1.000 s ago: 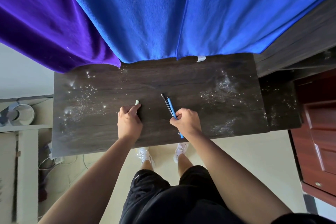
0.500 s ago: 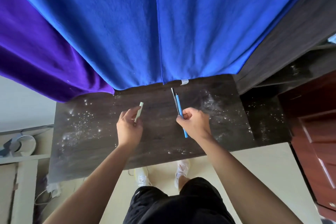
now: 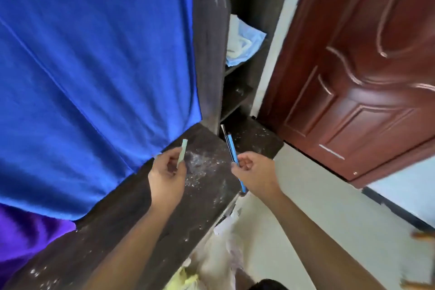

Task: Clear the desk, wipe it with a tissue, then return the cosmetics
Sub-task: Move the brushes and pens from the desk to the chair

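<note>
Your left hand (image 3: 167,178) pinches a slim pale-green cosmetic stick (image 3: 182,153) between thumb and curled fingers, upright above the dark wooden desk (image 3: 141,207); your right hand (image 3: 255,172) curls round a thin blue pencil (image 3: 231,148) and a dark slim pencil (image 3: 224,135) together, at the desk's right edge; white powder specks (image 3: 202,165) lie between your hands.

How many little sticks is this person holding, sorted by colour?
Green stick, in left hand: 1
Blue pen, in right hand: 1
Black pen, in right hand: 1
Total: 3
</note>
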### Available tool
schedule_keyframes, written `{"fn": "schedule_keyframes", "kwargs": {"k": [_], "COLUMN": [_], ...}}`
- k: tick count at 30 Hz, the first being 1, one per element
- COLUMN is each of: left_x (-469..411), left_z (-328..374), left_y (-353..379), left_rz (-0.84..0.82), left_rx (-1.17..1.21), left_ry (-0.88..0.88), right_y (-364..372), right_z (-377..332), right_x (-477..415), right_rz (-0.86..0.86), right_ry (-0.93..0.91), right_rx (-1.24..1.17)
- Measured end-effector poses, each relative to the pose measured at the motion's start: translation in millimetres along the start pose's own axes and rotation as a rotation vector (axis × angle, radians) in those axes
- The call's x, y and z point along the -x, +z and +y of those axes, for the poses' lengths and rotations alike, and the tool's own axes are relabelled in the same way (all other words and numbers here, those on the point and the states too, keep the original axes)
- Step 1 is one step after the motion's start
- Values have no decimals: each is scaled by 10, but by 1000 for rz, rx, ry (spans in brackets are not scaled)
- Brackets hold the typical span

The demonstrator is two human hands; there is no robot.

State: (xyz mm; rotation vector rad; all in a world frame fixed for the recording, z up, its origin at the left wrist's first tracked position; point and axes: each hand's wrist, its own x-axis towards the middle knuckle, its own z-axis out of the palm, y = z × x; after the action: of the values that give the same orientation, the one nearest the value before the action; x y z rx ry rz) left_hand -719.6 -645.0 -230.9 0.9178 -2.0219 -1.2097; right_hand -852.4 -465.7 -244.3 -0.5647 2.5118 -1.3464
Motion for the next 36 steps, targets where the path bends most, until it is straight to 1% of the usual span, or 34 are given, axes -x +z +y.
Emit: {"fn": "schedule_keyframes", "kwargs": {"k": [3, 6, 9, 13, 17, 20, 24, 27, 31, 36], "left_x": [248, 621, 1075, 1791, 2704, 3513, 4534, 5100, 5523, 5790], "left_z": [308, 678, 1080, 1595, 2009, 2321, 2760, 3035, 3282, 3621], "left_y": [526, 997, 1402, 1910, 2532, 3077, 3724, 4102, 4676, 5604], "left_rz": [-191, -364, -517, -666, -760, -825, -956, -1042, -1107, -1166], "left_rx": [111, 139, 132, 138, 133, 154, 209, 206, 223, 238], "left_ry": [75, 132, 212, 311, 386, 408, 494, 513, 546, 533], "right_y": [-637, -1254, -1836, -2539, -3216, -3788, -4554, -5051, -5592, -6233], "right_z": [264, 474, 722, 1142, 1681, 2150, 2707, 3041, 3492, 4069], "right_x": [416, 890, 1374, 2036, 2729, 3307, 4012, 4374, 4529, 4348], "right_rz": [204, 378, 526, 671, 765, 814, 901, 979, 1020, 1069], "right_ry": [51, 131, 229, 311, 369, 428, 511, 577, 656, 697], "right_rx": [-21, -39, -41, -64, -37, -30, -51, -56, -100, -92]}}
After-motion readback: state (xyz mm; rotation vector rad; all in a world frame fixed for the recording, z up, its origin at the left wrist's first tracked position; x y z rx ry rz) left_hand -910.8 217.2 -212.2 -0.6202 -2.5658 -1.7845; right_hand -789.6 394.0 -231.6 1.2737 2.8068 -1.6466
